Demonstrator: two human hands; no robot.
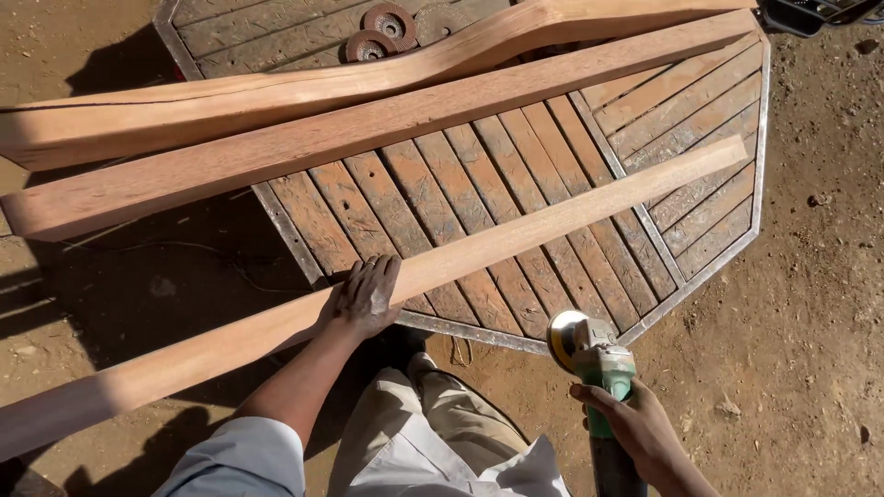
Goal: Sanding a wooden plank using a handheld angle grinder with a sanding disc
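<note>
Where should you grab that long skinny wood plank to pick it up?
Probably near its middle, where the left hand already presses the long plank. Come from above on the near side: it lies flat across the slatted table, both ends overhanging, so an end grip would likely tip it.

You're in an outdoor woodworking yard: long reddish timber planks (387,124) on an octagonal slatted wooden table (700,184), bare dirt ground (810,322).

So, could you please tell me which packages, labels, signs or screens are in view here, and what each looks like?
None: no package, label, sign or screen shows.
In view instead: the left hand flat on a long pale wooden plank, the right hand gripping a green angle grinder, a slatted wooden table.
</note>
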